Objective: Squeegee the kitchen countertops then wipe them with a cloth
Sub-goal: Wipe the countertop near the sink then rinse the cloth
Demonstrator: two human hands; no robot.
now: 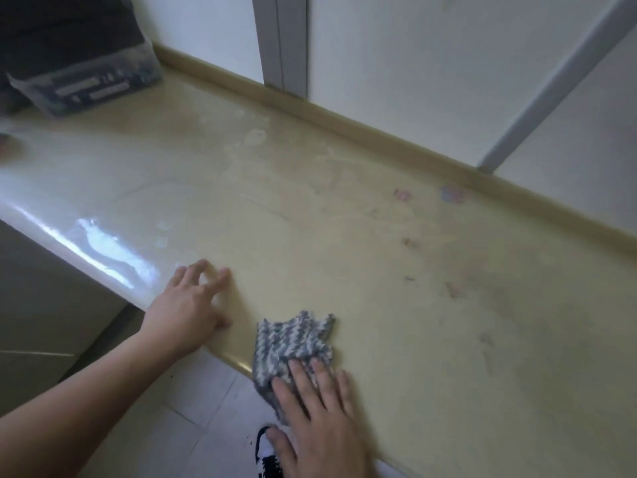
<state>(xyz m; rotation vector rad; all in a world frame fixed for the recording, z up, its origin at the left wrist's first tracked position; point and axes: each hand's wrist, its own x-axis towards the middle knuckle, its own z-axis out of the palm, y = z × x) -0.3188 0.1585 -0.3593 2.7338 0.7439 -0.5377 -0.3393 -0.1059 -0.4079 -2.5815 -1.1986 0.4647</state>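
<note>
1. Two hands are on my countertop (344,208): my right hand (317,419) lies flat, fingers straight, pressing the near end of the cloth (293,346).
2. The cloth sits at the front edge, its long axis running away from my right hand toward the wall.
3. My left hand (193,305) rests beside it, fingers loosely spread, holding nothing.
4. I judge the stained patch lies ahead and rightward, nearer my right hand.

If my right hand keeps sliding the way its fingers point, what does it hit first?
Beyond the cloth under the right hand, the way looks free across the countertop to its back ledge; depth is unclear.
</note>
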